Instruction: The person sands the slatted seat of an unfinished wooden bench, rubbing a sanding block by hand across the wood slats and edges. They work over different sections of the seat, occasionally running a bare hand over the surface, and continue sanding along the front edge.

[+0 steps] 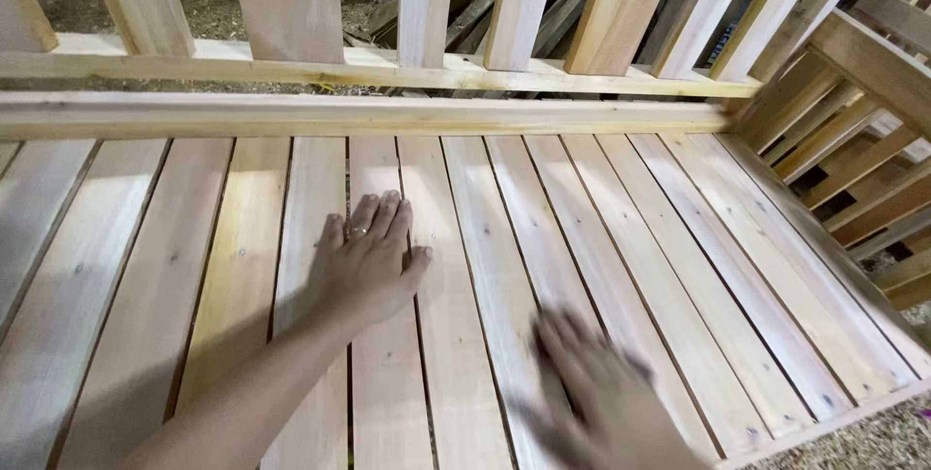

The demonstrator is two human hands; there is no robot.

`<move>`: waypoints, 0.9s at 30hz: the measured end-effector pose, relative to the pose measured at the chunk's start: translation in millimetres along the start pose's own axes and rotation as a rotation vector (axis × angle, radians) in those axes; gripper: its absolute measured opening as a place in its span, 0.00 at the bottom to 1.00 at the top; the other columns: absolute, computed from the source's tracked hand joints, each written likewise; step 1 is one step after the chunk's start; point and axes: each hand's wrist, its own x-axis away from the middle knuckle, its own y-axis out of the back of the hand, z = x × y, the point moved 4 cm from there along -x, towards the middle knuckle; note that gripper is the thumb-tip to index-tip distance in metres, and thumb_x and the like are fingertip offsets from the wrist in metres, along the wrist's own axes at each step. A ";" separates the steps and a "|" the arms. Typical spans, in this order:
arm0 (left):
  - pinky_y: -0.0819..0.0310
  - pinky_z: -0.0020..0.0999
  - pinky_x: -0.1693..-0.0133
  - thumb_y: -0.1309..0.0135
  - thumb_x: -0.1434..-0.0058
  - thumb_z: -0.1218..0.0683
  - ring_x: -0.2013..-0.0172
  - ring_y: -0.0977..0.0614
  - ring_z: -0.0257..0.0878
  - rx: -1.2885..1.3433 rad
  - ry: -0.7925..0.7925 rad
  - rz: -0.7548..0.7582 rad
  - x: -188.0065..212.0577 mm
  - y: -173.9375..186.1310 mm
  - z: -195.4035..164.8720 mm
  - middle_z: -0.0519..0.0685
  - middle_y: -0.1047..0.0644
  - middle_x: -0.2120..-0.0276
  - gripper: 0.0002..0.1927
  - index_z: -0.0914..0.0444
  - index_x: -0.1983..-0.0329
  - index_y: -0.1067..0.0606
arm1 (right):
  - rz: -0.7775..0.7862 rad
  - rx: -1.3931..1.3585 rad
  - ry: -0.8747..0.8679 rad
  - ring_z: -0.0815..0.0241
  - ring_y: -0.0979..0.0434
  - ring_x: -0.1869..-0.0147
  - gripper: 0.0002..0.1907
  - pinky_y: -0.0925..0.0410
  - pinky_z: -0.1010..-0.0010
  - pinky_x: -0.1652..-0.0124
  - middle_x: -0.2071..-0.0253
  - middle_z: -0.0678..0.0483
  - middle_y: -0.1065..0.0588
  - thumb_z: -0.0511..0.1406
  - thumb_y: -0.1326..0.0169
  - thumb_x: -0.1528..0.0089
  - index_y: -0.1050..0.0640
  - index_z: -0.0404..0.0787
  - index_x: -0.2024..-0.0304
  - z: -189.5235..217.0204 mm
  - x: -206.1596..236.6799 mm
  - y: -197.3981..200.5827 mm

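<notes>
Head view looks down at a wooden bench seat made of long pale slats with thin gaps between them. The left hand lies flat on the slats, palm down. Its fingers are spread out and loose, holding nothing, and one finger wears a ring. The right hand is low on the slats too, near the front edge. It is blurry, so I cannot tell if its fingers are loose or bent. Just past the left fingers a long rail runs across the back of the seat. Above the rail stand upright back slats. Far off to the side of the right fingers is a slatted armrest side.
</notes>
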 end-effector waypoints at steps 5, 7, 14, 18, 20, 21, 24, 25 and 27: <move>0.63 0.58 0.31 0.69 0.32 0.36 0.25 0.57 0.44 0.000 0.015 0.025 0.1 -1.1 -0.5 0.47 0.56 0.23 0.38 0.58 0.24 0.54 | -0.020 -0.099 -0.020 0.55 0.55 0.17 0.47 0.56 0.50 0.29 0.22 0.52 0.48 0.63 0.61 0.40 0.45 0.46 0.26 4.7 -44.4 15.4; 0.65 0.57 0.31 0.69 0.33 0.35 0.25 0.58 0.42 -0.001 0.043 0.034 0.3 1.3 -2.0 0.46 0.56 0.24 0.39 0.57 0.24 0.55 | -0.041 -0.163 -0.070 0.47 0.36 0.27 0.41 0.49 0.44 0.30 0.33 0.44 0.33 0.61 0.62 0.39 0.32 0.39 0.37 16.6 -114.8 36.3; 0.67 0.52 0.29 0.69 0.33 0.33 0.25 0.58 0.41 -0.045 0.029 0.038 4.8 10.5 -2.6 0.45 0.56 0.23 0.41 0.57 0.23 0.56 | -0.206 -0.004 0.100 0.39 0.62 0.17 0.46 0.59 0.48 0.25 0.20 0.41 0.54 0.61 0.73 0.31 0.49 0.37 0.23 14.3 -217.6 27.5; 0.65 0.53 0.29 0.70 0.32 0.32 0.25 0.58 0.46 -0.069 -0.026 0.075 5.8 9.6 -2.7 0.51 0.57 0.23 0.43 0.61 0.23 0.57 | 0.150 0.082 0.025 0.53 0.75 0.18 0.47 0.70 0.57 0.28 0.20 0.50 0.70 0.62 0.73 0.35 0.65 0.44 0.25 -2.3 -92.3 -27.6; 0.67 0.53 0.30 0.72 0.31 0.30 0.26 0.60 0.51 -0.076 -0.089 0.083 6.2 9.9 -4.1 0.56 0.60 0.24 0.45 0.64 0.24 0.59 | -0.180 0.468 0.276 0.48 0.63 0.19 0.45 0.60 0.55 0.30 0.21 0.47 0.59 0.61 0.70 0.33 0.57 0.40 0.24 7.8 -25.5 -23.4; 0.68 0.53 0.30 0.71 0.32 0.29 0.25 0.61 0.50 -0.080 -0.077 0.110 5.9 9.2 -4.1 0.55 0.61 0.24 0.46 0.64 0.24 0.60 | -0.385 0.675 0.391 0.48 0.58 0.20 0.44 0.56 0.54 0.32 0.22 0.46 0.55 0.59 0.70 0.31 0.55 0.38 0.24 15.0 -9.1 -17.7; 0.68 0.51 0.29 0.69 0.34 0.27 0.25 0.63 0.47 -0.096 -0.042 0.177 5.8 7.3 -4.6 0.54 0.62 0.23 0.49 0.64 0.24 0.61 | 0.083 0.199 0.211 0.50 0.65 0.16 0.48 0.63 0.54 0.26 0.20 0.50 0.59 0.66 0.71 0.32 0.58 0.41 0.24 12.0 -29.7 -13.9; 0.68 0.51 0.28 0.69 0.34 0.27 0.24 0.62 0.47 -0.109 -0.035 0.179 5.7 7.3 -5.4 0.54 0.61 0.23 0.49 0.64 0.23 0.61 | 0.114 0.068 0.151 0.51 0.68 0.16 0.50 0.65 0.55 0.26 0.20 0.50 0.62 0.66 0.71 0.35 0.59 0.43 0.24 12.8 -57.3 -7.2; 0.67 0.51 0.28 0.69 0.34 0.27 0.24 0.62 0.46 -0.114 -0.025 0.169 4.6 8.0 -5.7 0.53 0.61 0.23 0.49 0.63 0.23 0.61 | 0.106 -0.020 0.090 0.53 0.72 0.17 0.53 0.68 0.57 0.27 0.20 0.51 0.65 0.68 0.74 0.39 0.62 0.44 0.24 21.4 -125.3 6.6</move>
